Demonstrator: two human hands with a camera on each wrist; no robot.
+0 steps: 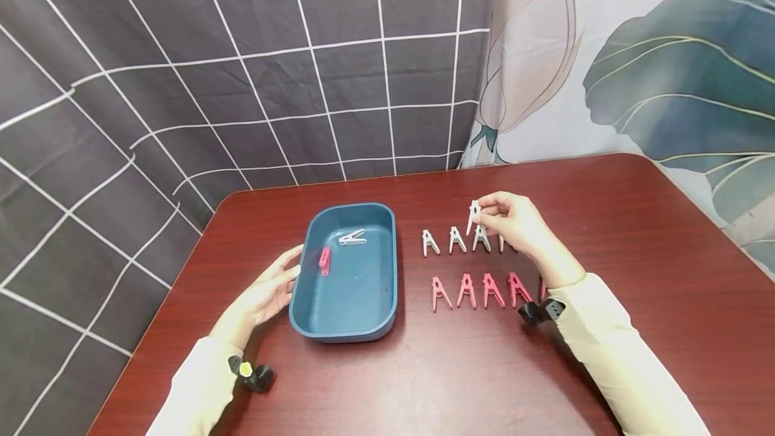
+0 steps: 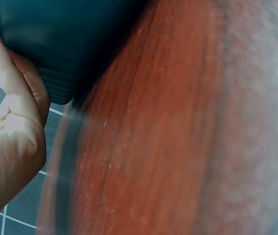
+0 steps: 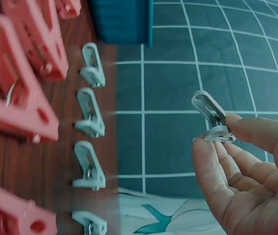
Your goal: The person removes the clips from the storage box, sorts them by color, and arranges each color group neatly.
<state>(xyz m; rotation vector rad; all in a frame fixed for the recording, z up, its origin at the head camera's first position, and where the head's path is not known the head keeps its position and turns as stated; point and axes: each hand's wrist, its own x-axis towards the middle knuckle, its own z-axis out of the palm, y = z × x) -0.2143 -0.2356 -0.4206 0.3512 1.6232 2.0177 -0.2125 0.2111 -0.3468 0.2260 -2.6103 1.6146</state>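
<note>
In the head view, my left hand (image 1: 272, 288) rests against the left side of a blue plastic basin (image 1: 354, 336), fingertips at its rim. Inside lie one white clothespin (image 1: 353, 237) and one pink clothespin (image 1: 325, 261). My right hand (image 1: 511, 221) pinches another white clothespin (image 1: 473, 212) between thumb and fingers, raised over a row of white clothespins (image 1: 457, 239). The right wrist view shows this held clothespin (image 3: 210, 115) at the fingertips. Nearer me runs a row of several pink clothespins (image 1: 493, 290); its right end is partly hidden by my right wrist.
Everything stands on a reddish-brown wooden table (image 1: 412, 389). Behind it hang a dark grid-patterned cloth (image 1: 272, 86) and a floral curtain (image 1: 636, 86) at the right. A small black camera (image 1: 541, 312) is strapped to my right wrist, another (image 1: 257, 377) to my left.
</note>
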